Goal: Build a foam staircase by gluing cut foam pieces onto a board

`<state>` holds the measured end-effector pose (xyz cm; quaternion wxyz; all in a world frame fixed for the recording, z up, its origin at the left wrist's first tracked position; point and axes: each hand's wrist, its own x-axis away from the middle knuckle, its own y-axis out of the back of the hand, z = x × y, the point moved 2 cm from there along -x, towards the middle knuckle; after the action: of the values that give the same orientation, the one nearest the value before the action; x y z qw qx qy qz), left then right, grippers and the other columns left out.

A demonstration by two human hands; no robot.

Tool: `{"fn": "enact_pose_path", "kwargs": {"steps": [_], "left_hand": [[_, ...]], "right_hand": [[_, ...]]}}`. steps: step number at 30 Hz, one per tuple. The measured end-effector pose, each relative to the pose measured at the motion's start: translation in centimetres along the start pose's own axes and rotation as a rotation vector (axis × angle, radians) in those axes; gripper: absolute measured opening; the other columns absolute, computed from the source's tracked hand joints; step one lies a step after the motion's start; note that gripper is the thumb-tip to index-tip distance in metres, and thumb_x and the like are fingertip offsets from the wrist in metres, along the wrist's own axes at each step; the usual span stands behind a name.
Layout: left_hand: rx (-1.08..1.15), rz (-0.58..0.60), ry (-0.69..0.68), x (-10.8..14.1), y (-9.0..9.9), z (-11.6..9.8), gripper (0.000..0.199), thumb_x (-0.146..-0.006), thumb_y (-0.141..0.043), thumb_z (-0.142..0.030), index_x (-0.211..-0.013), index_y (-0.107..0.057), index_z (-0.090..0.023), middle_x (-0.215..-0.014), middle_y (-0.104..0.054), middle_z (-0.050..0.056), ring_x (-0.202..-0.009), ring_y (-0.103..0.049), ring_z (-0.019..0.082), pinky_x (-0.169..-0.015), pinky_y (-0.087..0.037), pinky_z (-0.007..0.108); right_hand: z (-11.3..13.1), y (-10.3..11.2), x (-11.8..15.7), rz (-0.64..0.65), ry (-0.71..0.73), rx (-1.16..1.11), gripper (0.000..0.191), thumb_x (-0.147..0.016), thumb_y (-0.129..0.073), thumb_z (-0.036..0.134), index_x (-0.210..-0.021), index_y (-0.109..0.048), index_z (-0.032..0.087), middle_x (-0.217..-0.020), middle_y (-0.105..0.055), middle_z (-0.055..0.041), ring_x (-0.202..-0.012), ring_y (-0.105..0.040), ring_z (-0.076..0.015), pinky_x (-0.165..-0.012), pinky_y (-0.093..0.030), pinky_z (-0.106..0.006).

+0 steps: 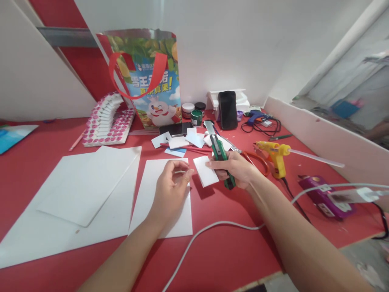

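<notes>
My right hand (238, 168) is closed around a green and black utility knife (220, 150), which points away from me. The same hand pinches a small white rectangular board piece (205, 172) beside the knife. My left hand (173, 186) hovers over a white sheet of board (148, 194); its fingers are curled, with a small gap between thumb and fingertips and nothing visible in them. Just beyond my hands lie several small white and pale blue cut pieces (178, 142) and a red pencil-like stick (194, 149).
Larger white boards (88, 182) overlap at left. A printed bag (158, 81) stands behind, near paint jars (196, 118) and an upright phone (227, 109). At right are a yellow glue gun (275, 154) and a purple power strip (325, 198). A white cable (219, 223) crosses the red table.
</notes>
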<state>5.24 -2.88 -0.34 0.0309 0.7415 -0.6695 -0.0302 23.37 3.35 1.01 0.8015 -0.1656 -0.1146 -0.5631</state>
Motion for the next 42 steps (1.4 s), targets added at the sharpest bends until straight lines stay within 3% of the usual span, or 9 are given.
{"fn": "enact_pose_path", "kwargs": {"steps": [2, 4, 7, 10, 16, 33, 42], "left_hand": [[-0.233, 0.013, -0.182, 0.0, 0.3, -0.4, 0.018, -0.089, -0.067, -0.035, -0.099, -0.056, -0.024, -0.123, -0.060, 0.009, -0.118, -0.058, 0.027, -0.091, -0.055, 0.041], [-0.429, 0.114, -0.344, -0.1, 0.2, -0.5, 0.021, -0.086, -0.070, -0.031, -0.100, -0.055, -0.025, -0.135, -0.054, 0.010, -0.130, -0.049, 0.030, -0.103, -0.048, 0.049], [-0.620, 0.272, -0.438, -0.3, -0.4, -0.2, 0.022, -0.084, -0.070, -0.027, -0.098, -0.055, -0.024, -0.142, -0.049, 0.012, -0.136, -0.045, 0.033, -0.111, -0.040, 0.052], [-0.697, 0.341, -0.400, -0.6, -1.1, 0.3, 0.024, -0.081, -0.070, -0.026, -0.098, -0.053, -0.023, -0.136, -0.050, 0.014, -0.129, -0.050, 0.033, -0.105, -0.046, 0.051], [-0.822, 0.354, -0.424, -1.3, -1.9, -0.3, 0.019, -0.080, -0.070, -0.025, -0.090, -0.055, -0.021, -0.113, -0.057, 0.012, -0.112, -0.056, 0.034, -0.094, -0.050, 0.050], [-0.804, 0.323, -0.426, -2.2, -3.2, 0.3, 0.024, -0.076, -0.072, -0.027, -0.079, -0.049, -0.023, -0.098, -0.059, 0.007, -0.098, -0.057, 0.029, -0.085, -0.050, 0.044], [-0.917, 0.320, -0.370, -2.6, -4.1, -0.3, 0.027, -0.072, -0.077, -0.027, -0.081, -0.052, -0.022, -0.088, -0.059, 0.007, -0.090, -0.057, 0.030, -0.078, -0.048, 0.042]], "right_hand": [[-0.1, 0.1, -0.2, -0.012, -0.007, 0.022, 0.046, -0.053, -0.093, 0.033, -0.058, -0.050, 0.018, -0.040, -0.038, 0.0099, -0.039, -0.029, -0.0027, -0.041, -0.020, -0.020], [-0.3, 0.1, -0.2, -0.026, -0.011, 0.050, 0.046, -0.051, -0.093, 0.030, -0.055, -0.049, 0.018, -0.040, -0.039, 0.0089, -0.039, -0.030, -0.0029, -0.041, -0.020, -0.021], [-0.3, 0.0, -0.2, -0.047, -0.016, 0.096, 0.043, -0.051, -0.091, 0.026, -0.050, -0.049, 0.017, -0.039, -0.040, 0.0076, -0.038, -0.032, -0.0031, -0.040, -0.020, -0.021], [-0.4, 0.0, -0.3, -0.067, -0.022, 0.129, 0.042, -0.057, -0.087, 0.023, -0.047, -0.046, 0.018, -0.038, -0.038, 0.0080, -0.037, -0.031, -0.0031, -0.039, -0.021, -0.021], [-0.9, 0.3, -0.7, -0.095, -0.027, 0.194, 0.040, -0.063, -0.082, 0.018, -0.045, -0.046, 0.019, -0.037, -0.040, 0.0063, -0.036, -0.031, -0.0037, -0.038, -0.021, -0.021], [-1.1, 0.5, -1.6, -0.160, -0.038, 0.505, 0.029, -0.070, -0.074, 0.017, -0.054, -0.051, 0.021, -0.039, -0.044, 0.0037, -0.038, -0.041, -0.0116, -0.040, -0.031, -0.026], [0.1, 3.0, -0.6, -0.260, -0.002, 0.751, 0.033, -0.073, -0.079, 0.029, -0.058, -0.050, 0.021, -0.047, -0.049, 0.0026, -0.047, -0.044, -0.0114, -0.049, -0.030, -0.027]]}}
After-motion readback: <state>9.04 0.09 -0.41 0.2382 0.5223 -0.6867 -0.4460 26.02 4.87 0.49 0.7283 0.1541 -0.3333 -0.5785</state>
